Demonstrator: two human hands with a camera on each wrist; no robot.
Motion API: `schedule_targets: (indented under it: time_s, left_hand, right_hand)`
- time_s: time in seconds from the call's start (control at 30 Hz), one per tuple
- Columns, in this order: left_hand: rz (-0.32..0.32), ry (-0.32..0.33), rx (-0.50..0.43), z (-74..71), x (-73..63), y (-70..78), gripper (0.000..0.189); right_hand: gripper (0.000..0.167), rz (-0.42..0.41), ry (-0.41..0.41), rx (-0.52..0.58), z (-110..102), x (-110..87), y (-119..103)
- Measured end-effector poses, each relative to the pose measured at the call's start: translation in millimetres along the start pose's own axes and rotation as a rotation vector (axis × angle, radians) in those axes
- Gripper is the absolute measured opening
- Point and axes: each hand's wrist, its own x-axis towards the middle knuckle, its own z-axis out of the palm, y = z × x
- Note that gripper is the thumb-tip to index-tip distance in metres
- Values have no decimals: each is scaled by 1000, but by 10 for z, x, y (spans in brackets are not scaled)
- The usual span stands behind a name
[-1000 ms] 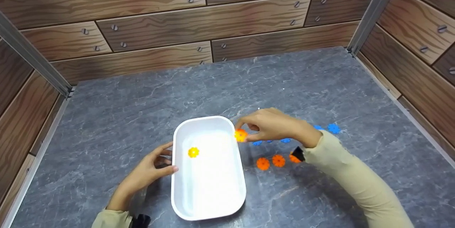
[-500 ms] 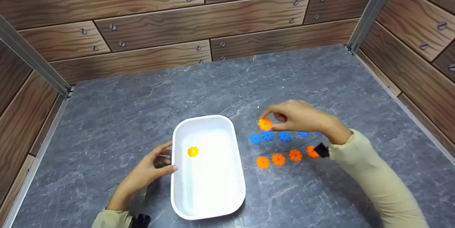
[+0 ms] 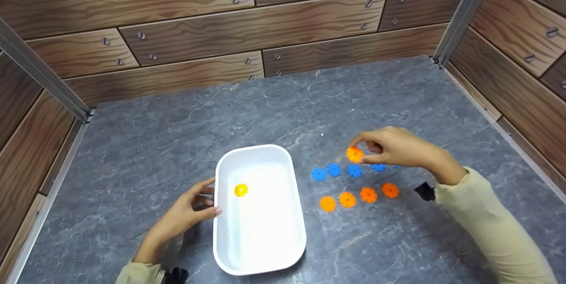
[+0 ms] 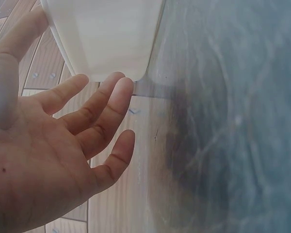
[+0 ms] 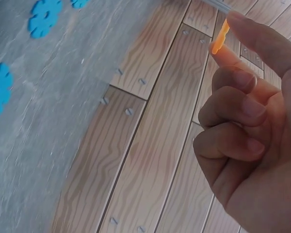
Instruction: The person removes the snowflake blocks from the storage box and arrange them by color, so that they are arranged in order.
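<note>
My right hand [image 3: 400,144] pinches an orange notched plastic disc [image 3: 354,155] between thumb and index finger, above the row of blue discs. In the right wrist view this orange disc [image 5: 221,37] shows edge-on at the fingertips, with the other fingers curled into the palm. A white rectangular tray [image 3: 287,186] stands on the tabletop, and one yellow-orange disc [image 3: 241,190] lies inside it. Beside the tray my left hand [image 3: 181,213] has its thumb tip at the rim. In the left wrist view the relaxed fingers [image 4: 99,131] are at the wall of the tray [image 4: 106,39].
Several blue notched discs [image 3: 334,169] form a row right of the tray, partly behind the right hand. Nearer the person runs a row of several orange discs [image 3: 368,194]. Wood-patterned panels [image 3: 199,36] border the grey marbled tabletop [image 3: 212,116].
My right hand has moved right from the tray's rim to over the blue row, still pinching the orange disc. More of both disc rows shows now. The left hand and tray have stayed put.
</note>
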Motion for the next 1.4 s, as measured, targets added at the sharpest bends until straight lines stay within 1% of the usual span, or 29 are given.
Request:
schedule_targets:
  time_s: [0.2, 0.43, 0.6, 0.73, 0.87, 0.97, 1.17, 1.4]
  left_hand:
    - [-4, 4, 2, -6, 5, 4, 78]
    - [0, 0, -3, 0, 0, 5, 78]
    - [1, -7, -11, -1, -6, 11, 78]
    - [-4, -3, -7, 3, 1, 5, 78]
    - [5, 4, 1, 8, 4, -4, 77]
    - [6, 8, 4, 9, 4, -5, 77]
    - [-11, -1, -3, 5, 4, -4, 77]
    - [-9, 2, -4, 4, 2, 2, 77]
  right_hand:
    - [23, 32, 0, -10, 15, -146, 110]
    - [26, 97, -12, -10, 70, -294, 231]
    - [24, 112, 4, 6, 127, -409, 320]
    - [24, 125, 14, 21, 165, -503, 405]
    - [24, 147, 14, 29, 202, -587, 476]
    - [24, 172, 9, 27, 229, -648, 521]
    - [30, 234, -7, 33, 261, -773, 598]
    - [29, 256, -27, 43, 314, -863, 654]
